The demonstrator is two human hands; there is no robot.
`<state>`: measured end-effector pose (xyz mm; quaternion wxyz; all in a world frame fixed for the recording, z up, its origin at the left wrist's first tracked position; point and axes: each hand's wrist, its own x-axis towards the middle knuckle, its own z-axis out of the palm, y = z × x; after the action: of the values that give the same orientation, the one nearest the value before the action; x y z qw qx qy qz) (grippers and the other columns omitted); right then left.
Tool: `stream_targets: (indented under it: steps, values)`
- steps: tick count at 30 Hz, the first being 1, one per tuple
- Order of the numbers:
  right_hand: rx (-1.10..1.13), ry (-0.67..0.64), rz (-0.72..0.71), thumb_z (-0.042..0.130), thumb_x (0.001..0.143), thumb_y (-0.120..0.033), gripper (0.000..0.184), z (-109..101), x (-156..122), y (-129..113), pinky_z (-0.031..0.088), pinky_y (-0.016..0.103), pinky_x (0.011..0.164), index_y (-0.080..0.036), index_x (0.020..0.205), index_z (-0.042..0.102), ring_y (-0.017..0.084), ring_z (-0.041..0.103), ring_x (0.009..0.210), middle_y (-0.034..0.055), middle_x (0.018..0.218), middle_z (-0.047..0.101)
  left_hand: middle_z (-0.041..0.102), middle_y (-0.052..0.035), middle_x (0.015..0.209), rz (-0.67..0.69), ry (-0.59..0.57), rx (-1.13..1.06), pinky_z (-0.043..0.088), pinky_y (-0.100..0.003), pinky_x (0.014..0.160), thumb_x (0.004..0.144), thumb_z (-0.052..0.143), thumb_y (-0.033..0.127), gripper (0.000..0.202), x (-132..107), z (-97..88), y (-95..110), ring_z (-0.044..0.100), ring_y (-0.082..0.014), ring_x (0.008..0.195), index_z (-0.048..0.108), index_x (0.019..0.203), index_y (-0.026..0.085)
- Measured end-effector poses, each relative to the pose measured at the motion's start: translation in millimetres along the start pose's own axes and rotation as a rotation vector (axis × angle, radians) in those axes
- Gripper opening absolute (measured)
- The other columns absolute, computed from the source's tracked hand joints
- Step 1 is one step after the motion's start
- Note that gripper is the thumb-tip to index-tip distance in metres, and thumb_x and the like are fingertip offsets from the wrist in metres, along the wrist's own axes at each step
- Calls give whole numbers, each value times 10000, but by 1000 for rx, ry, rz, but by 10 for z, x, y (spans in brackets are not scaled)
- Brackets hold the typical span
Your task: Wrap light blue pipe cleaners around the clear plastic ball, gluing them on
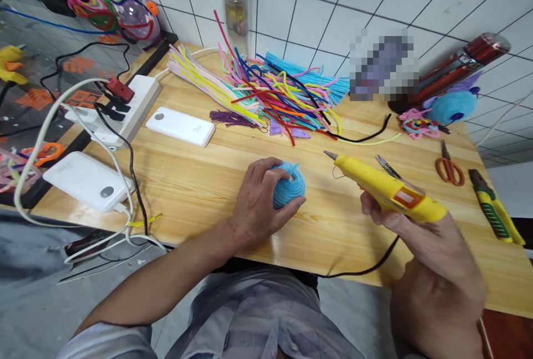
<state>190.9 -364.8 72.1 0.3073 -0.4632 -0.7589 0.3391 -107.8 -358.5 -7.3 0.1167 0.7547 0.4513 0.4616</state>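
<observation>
My left hand (261,195) is wrapped round a light blue ball of coiled pipe cleaner (291,186) near the table's front edge. A short end of the blue strand sticks up at its top. In my right hand (410,231) is a yellow hot glue gun (389,188), lifted above the table, its nozzle pointing left toward the ball but apart from it. The black cord of the glue gun runs down to the table's front edge. Behind the ball lies a loose heap of colourful pipe cleaners (283,90).
Small pliers (387,166), orange-handled scissors (449,166) and green-yellow pliers (491,206) lie at the right. A finished-looking blue craft piece (452,106) sits behind them. Two white power banks (181,126), a power strip (129,109) and tangled cables occupy the left. A glass bottle (235,9) stands at the wall.
</observation>
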Motion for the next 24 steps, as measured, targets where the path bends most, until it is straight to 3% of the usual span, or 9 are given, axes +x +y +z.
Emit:
stream_targets:
  steps: [3,4,7,11,15,18,20,24]
  values:
    - [-438,144,-62,643,1054,-403,469,128,14,177,581,418,824,-306,1510,591,291,716,990,93,1133,741,607,-138,1306,-3,3,3,550,-524,1087,949,776,394,419,0,1,3,608,-315,1279,511,1236,241]
    - [-586,135,-63,572,1079,-381,501,181,21,259,575,450,848,-270,1567,540,316,712,1025,126,1159,734,608,-138,1305,-3,4,4,550,-524,1084,947,779,392,419,0,1,5,609,-315,1277,513,1234,242]
    - [-925,47,10,459,1099,-312,534,329,20,506,535,447,743,-150,1607,486,328,694,888,158,1026,719,613,-143,1297,1,8,4,548,-524,1079,941,783,376,414,-1,-1,14,613,-317,1262,521,1229,234]
    - [-1097,-54,79,460,1083,-258,533,429,-41,706,525,457,742,-45,1568,509,356,699,915,206,1041,724,616,-155,1301,4,5,-1,543,-528,1075,936,787,358,411,-4,1,23,608,-325,1262,532,1229,223]
    - [-1094,-78,111,490,1086,-310,471,389,-67,667,549,494,788,-83,1476,627,372,716,954,220,1081,746,618,-155,1296,-3,13,-2,539,-540,1076,931,790,360,418,-3,3,24,606,-328,1253,533,1232,225]
    - [-986,35,41,500,1094,-349,405,352,30,445,570,575,877,-135,1365,713,405,725,1058,232,1221,756,616,-152,1308,7,1,6,541,-536,1075,937,787,368,417,-2,0,25,607,-323,1253,529,1234,230]
    - [-788,118,-63,513,1104,-331,366,383,167,236,570,578,1001,-196,1382,709,376,717,1191,193,1297,758,613,-150,1311,19,0,18,542,-529,1077,940,786,367,420,-3,-1,24,607,-318,1257,521,1236,230]
    - [-360,17,-196,559,1101,-286,353,585,525,-95,573,478,1102,-290,1433,682,274,716,1272,99,1367,760,607,-144,1317,22,5,30,550,-517,1063,941,786,362,425,-5,2,16,606,-312,1256,510,1238,235]
